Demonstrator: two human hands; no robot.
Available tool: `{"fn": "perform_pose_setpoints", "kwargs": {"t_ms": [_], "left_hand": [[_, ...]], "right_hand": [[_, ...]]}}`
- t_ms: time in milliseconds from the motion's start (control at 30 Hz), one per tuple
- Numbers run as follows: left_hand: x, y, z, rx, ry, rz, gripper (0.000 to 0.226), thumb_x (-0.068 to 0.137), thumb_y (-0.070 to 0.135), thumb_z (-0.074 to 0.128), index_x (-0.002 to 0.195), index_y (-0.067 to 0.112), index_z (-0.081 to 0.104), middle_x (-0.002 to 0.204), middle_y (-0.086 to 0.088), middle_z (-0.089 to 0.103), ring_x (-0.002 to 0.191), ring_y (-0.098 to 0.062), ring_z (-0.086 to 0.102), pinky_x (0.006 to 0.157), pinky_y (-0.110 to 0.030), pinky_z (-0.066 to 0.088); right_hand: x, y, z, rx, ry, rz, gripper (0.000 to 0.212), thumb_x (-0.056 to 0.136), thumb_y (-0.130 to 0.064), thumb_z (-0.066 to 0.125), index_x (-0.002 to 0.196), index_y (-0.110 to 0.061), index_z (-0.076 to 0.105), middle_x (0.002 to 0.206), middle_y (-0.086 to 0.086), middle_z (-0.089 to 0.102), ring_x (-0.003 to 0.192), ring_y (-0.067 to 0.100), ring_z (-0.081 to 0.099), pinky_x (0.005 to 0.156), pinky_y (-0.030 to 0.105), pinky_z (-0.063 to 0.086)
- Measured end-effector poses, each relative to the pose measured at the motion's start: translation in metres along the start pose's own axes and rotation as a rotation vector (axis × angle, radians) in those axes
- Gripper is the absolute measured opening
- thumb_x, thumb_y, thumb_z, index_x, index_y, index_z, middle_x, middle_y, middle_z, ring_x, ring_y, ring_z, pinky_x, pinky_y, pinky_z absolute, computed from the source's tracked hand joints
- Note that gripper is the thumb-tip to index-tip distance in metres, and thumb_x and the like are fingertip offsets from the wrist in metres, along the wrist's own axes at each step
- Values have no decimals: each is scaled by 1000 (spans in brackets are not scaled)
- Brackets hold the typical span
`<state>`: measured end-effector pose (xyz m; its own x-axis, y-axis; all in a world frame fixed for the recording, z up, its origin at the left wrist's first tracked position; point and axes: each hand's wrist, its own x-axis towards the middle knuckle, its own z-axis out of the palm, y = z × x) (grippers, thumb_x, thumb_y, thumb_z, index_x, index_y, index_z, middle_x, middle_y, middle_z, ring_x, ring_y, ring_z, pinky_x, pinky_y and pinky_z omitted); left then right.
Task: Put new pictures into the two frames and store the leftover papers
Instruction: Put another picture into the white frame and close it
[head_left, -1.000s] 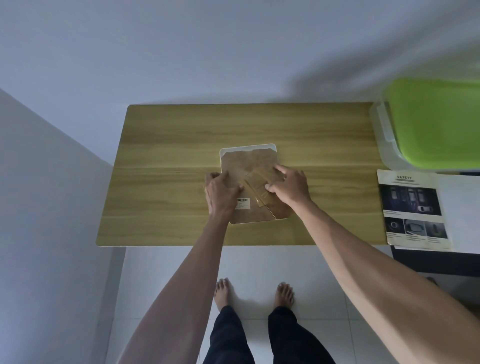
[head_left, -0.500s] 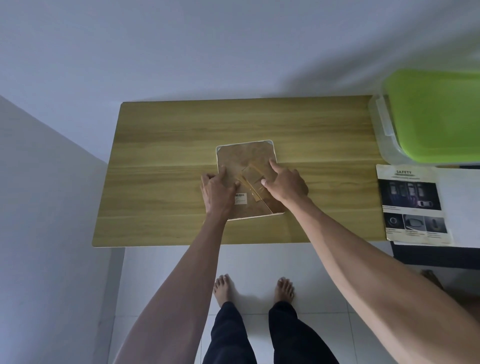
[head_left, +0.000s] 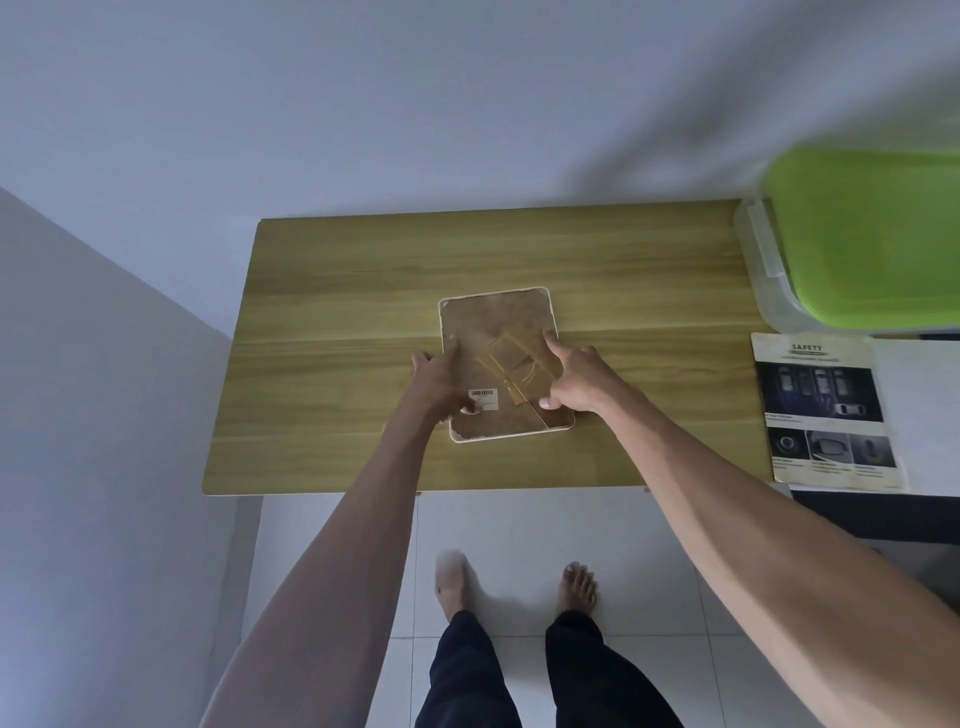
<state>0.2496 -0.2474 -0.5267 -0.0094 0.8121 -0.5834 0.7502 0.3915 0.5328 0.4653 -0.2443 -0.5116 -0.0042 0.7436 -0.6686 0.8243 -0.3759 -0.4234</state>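
A white-rimmed picture frame (head_left: 506, 364) is lying face down at the middle of the wooden table (head_left: 332, 322). The left hand (head_left: 441, 382) is gripping its left edge while the right hand (head_left: 574, 379) is pinching its right edge, fingers beside the folding stand (head_left: 514, 366). It is probably rigid, light and glass-fronted, so holding the rim seems safest.

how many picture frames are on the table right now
1. The frame lies face down mid-table, under the left hand and right hand. A second isn't visible.
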Motion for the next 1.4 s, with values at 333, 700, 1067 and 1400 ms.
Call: {"fn": "perform_pose_setpoints", "kwargs": {"t_ms": [333, 700, 1067, 1400], "left_hand": [[1, 2, 2, 74, 41, 56, 114, 67, 8, 90, 158, 23, 22, 130, -19, 41, 120, -38, 46, 98, -45, 52], [-13, 0, 9, -189, 135, -15, 103, 63, 0, 86, 152, 25, 41, 117, -16, 68, 105, -33, 66, 89, -43, 56], [-31, -2, 14, -820, -16, 13, 93, 70, -21, 72, 152, 10, 40, 105, -12, 69, 85, -19, 67, 68, -23, 55], [-52, 67, -8, -894, 151, 182, 116, 63, 33, 85, 159, 32, 18, 130, -14, 51, 116, -27, 61, 98, -48, 54]], "right_hand": [[5, 2, 6, -29, 80, -24, 113, 80, -14, 84, 158, -46, 10, 150, 19, 32, 121, 35, 56, 96, 36, 49], [-8, 5, 17, 235, 194, -31, 100, 73, -5, 83, 155, -36, 34, 131, 14, 61, 113, 26, 62, 86, 27, 51], [-39, 14, -14, 674, 311, -194, 65, 72, -11, 77, 128, -42, 66, 81, 2, 64, 74, 15, 60, 65, 24, 48], [-82, -54, -64, 424, 672, -612, 82, 71, -32, 69, 149, -42, 45, 85, -5, 69, 67, 9, 62, 63, 26, 57]]}}
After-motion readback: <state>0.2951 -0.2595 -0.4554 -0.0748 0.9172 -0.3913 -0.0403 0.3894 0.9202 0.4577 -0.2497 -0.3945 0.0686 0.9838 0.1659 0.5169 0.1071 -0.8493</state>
